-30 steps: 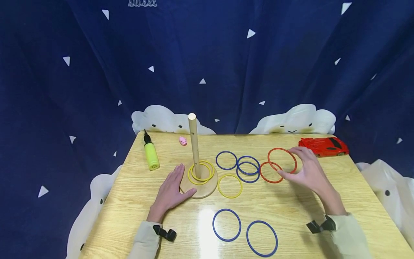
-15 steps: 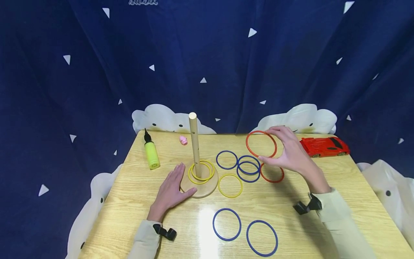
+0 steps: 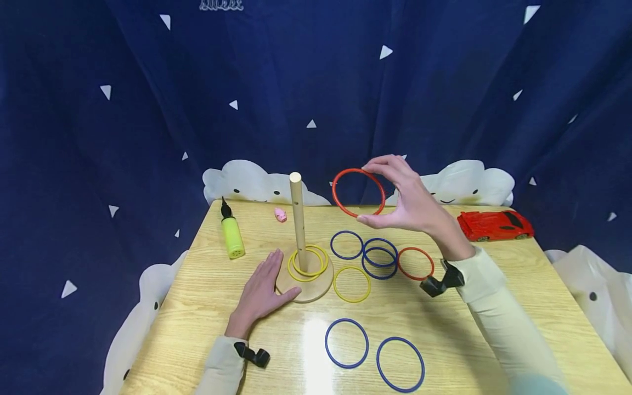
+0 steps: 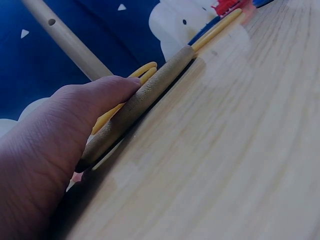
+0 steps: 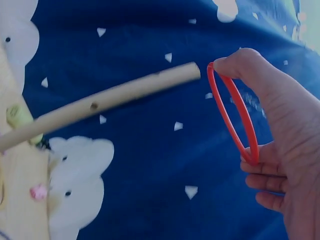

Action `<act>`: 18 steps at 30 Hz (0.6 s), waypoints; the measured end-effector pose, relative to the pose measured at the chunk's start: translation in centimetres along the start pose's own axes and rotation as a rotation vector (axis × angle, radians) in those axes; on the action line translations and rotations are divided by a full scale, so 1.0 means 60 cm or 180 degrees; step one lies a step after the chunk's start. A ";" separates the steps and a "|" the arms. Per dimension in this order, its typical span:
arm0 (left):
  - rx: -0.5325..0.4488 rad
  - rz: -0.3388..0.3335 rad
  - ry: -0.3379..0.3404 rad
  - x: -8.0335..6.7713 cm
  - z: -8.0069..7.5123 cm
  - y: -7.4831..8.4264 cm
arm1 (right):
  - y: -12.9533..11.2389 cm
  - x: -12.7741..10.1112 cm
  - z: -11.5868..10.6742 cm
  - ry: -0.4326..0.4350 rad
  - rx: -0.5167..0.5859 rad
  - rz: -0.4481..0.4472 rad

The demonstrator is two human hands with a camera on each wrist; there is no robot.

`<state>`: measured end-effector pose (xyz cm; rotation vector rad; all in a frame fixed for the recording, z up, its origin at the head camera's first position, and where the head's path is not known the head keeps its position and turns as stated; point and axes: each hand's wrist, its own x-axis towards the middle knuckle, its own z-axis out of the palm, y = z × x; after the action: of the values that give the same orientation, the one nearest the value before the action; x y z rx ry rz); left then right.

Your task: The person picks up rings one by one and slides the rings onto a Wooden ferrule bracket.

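Observation:
My right hand [image 3: 407, 197] holds a red ring [image 3: 334, 193] in the air, gripping it across its width between thumb and fingertips. The ring is tilted, right of the wooden peg's [image 3: 298, 225] top and apart from it; the right wrist view shows this peg tip [image 5: 192, 72] close by. My left hand [image 3: 259, 293] rests at the left side of the round wooden base [image 3: 313, 292], fingers straight. In the left wrist view, its thumb [image 4: 117, 90] lies on the base's edge. Two yellow rings [image 3: 305, 280] lie around the foot of the peg.
Right of the base lie a yellow ring [image 3: 369, 285], several blue rings [image 3: 325, 340] and another red ring [image 3: 433, 267]. A red toy car [image 3: 496, 225] stands at the back right. A green pump [image 3: 232, 237] and a pink pig [image 3: 280, 214] are at the back left.
My right hand has lifted the red ring up and carried it left, away from the other red ring and nearer the peg. My left hand stays put.

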<state>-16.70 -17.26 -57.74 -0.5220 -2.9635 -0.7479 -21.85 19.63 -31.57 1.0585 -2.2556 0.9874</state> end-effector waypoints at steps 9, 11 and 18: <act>0.0009 -0.0016 -0.0016 0.001 -0.001 -0.002 | -0.041 0.085 0.033 0.0087 0.0110 -0.0447; 0.0003 -0.0023 -0.0016 0.000 -0.001 -0.001 | -0.047 0.097 0.041 0.0039 0.0081 -0.0465; 0.0021 -0.0005 -0.0012 0.003 0.000 -0.001 | -0.050 0.111 0.073 -0.0133 -0.0008 -0.0514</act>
<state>-16.87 -17.29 -57.74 -0.5213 -2.9693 -0.7377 -23.86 11.87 -28.78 1.2488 -2.1638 0.9027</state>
